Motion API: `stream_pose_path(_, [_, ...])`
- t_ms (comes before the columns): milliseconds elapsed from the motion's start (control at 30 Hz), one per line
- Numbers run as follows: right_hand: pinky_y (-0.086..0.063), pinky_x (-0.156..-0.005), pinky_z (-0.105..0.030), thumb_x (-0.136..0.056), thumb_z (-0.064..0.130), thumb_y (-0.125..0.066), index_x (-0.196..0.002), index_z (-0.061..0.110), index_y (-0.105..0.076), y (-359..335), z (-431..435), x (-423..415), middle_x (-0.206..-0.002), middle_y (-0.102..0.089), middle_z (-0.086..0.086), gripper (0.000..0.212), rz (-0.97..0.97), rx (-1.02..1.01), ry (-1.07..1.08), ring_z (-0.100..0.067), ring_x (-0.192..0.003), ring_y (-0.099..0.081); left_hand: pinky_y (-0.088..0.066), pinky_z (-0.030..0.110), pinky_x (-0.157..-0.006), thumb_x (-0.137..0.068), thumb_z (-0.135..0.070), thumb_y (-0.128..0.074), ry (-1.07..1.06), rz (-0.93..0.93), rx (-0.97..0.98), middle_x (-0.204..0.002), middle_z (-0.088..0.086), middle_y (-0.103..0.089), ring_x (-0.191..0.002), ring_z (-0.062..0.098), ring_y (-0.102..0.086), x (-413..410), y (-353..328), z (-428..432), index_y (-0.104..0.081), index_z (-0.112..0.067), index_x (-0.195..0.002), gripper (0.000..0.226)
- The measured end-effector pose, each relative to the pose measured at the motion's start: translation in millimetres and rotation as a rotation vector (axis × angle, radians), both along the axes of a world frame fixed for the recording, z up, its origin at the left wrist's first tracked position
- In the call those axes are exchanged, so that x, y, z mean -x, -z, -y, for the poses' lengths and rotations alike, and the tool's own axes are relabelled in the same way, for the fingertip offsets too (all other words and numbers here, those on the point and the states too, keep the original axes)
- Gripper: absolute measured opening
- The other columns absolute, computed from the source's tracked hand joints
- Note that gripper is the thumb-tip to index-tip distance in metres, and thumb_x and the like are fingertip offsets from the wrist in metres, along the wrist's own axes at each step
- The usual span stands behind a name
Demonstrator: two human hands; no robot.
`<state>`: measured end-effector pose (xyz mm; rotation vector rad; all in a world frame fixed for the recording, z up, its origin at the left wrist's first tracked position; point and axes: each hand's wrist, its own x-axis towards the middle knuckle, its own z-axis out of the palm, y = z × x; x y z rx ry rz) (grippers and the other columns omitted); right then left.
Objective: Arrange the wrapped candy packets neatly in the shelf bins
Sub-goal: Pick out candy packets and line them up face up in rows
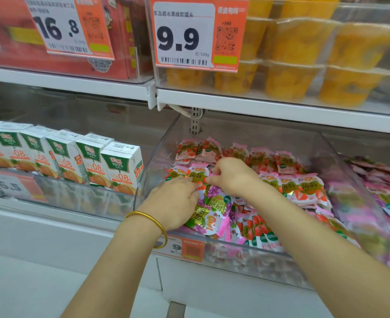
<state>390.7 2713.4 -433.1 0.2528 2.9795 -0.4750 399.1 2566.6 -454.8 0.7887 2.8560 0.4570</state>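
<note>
A clear plastic shelf bin (340, 171) holds several pink strawberry candy packets (301, 187), some in rows at the back and right. My left hand (175, 200) is inside the bin at its front left, closed around a bunch of purple grape packets (214, 207) that stick out to the right of it. My right hand (230, 177) is just above and behind, its fingers pinching a pink strawberry packet (197, 176) at the bin's left. The two hands nearly touch.
A neighbouring bin (386, 203) at the right holds purple-pink packets. Juice cartons (120, 166) stand in a row left of the bin. Above, a shelf edge (258, 106) carries cups of yellow fruit (304, 60) and red boxes (118, 42) behind price tags.
</note>
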Motion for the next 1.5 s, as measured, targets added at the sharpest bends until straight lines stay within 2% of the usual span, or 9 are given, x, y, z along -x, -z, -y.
stream_pose_path(167, [-0.056, -0.07, -0.036, -0.088, 0.011, -0.06, -0.08, 0.01, -0.06, -3, -8, -3, -0.088, -0.068, -0.009, 0.008, -0.112, 0.072, 0.044, -0.022, -0.078, -0.065, -0.021, 0.033, -0.113, -0.1, -0.026, -0.03, -0.011, 0.022, 0.003, -0.148, 0.005, -0.035, -0.138, 0.018, -0.026, -2, -2, 1, -0.041, -0.012, -0.138, 0.042])
stream_pose_path(400, [-0.059, -0.065, -0.037, -0.093, 0.014, -0.055, -0.09, 0.01, -0.052, -20, -27, -38, -0.1, -0.059, -0.013, 0.005, -0.141, 0.474, 0.082, -0.02, -0.07, -0.062, -0.024, 0.035, -0.112, -0.1, -0.025, -0.029, -0.023, 0.01, 0.061, -0.142, 0.007, -0.041, -0.134, 0.021, -0.032, -5, -4, 0, -0.044, -0.009, -0.134, 0.04])
stream_pose_path(567, [-0.052, -0.08, -0.035, -0.077, 0.022, -0.076, -0.126, 0.015, -0.043, -14, -17, -46, -0.127, -0.053, -0.008, 0.059, -0.026, 0.394, -0.031, -0.02, -0.097, -0.059, -0.024, 0.034, -0.112, -0.1, -0.025, -0.029, -0.026, -0.005, 0.074, -0.142, 0.007, -0.041, -0.135, 0.021, -0.03, -6, -4, -1, -0.044, -0.01, -0.134, 0.04])
stream_pose_path(800, [-0.055, -0.081, -0.043, -0.073, -0.001, -0.076, -0.119, 0.01, -0.051, -24, -64, -58, -0.099, -0.068, -0.013, 0.054, -0.398, 0.623, 0.172, -0.028, -0.089, -0.066, -0.036, 0.04, -0.102, -0.098, -0.019, -0.034, -0.058, -0.032, 0.004, -0.126, 0.01, -0.053, -0.12, 0.025, -0.045, -2, 1, -1, -0.055, -0.005, -0.118, 0.032])
stream_pose_path(900, [-0.057, -0.076, -0.034, -0.074, -0.006, -0.073, -0.111, 0.008, -0.056, -30, -76, -73, -0.09, -0.072, -0.008, 0.043, -0.411, 0.778, 0.153, -0.023, -0.085, -0.069, -0.041, 0.042, -0.095, -0.095, -0.016, -0.04, -0.091, -0.089, -0.097, -0.117, 0.011, -0.057, -0.114, 0.029, -0.05, -4, -3, -8, -0.056, -0.004, -0.114, 0.028])
stream_pose_path(1000, [-0.055, -0.071, -0.029, -0.075, -0.006, -0.071, -0.105, 0.011, -0.061, -30, -81, -82, -0.085, -0.074, -0.005, 0.036, -0.387, 0.883, 0.114, -0.018, -0.079, -0.071, -0.037, 0.031, -0.101, -0.095, -0.019, -0.046, -0.088, -0.1, -0.42, -0.128, 0.004, -0.055, -0.121, 0.02, -0.049, -19, -20, -26, -0.054, -0.012, -0.127, 0.033])
stream_pose_path(1167, [-0.055, -0.061, -0.029, -0.077, -0.007, -0.068, -0.105, 0.008, -0.061, -35, -88, -97, -0.088, -0.074, -0.009, 0.033, -0.405, 1.078, 0.085, -0.02, -0.074, -0.07, -0.051, 0.029, -0.091, -0.084, -0.02, -0.066, 0.066, 0.274, -0.882, -0.119, -0.006, -0.06, -0.103, 0.005, -0.061, -48, -40, -65, -0.047, -0.022, -0.13, 0.05])
stream_pose_path(1400, [-0.056, -0.074, -0.038, -0.073, 0.0, -0.074, -0.107, 0.01, -0.061, -44, -115, -131, -0.093, -0.074, -0.008, 0.038, -0.497, 1.093, 0.098, -0.023, -0.083, -0.07, -0.056, 0.028, -0.07, -0.076, -0.014, -0.074, 0.085, 0.226, -0.97, -0.088, -0.003, -0.069, -0.074, 0.006, -0.067, -71, -52, -111, -0.056, -0.021, -0.098, 0.029])
stream_pose_path(1500, [-0.055, -0.068, -0.028, -0.073, -0.005, -0.072, -0.1, 0.013, -0.062, -45, -141, -157, -0.086, -0.073, -0.006, 0.034, -0.55, 1.045, 0.111, -0.017, -0.075, -0.069, -0.056, 0.029, -0.071, -0.075, -0.013, -0.074, 0.177, 0.268, -0.989, -0.083, -0.003, -0.071, -0.074, 0.008, -0.068, -88, -52, -142, -0.057, -0.017, -0.092, 0.025])
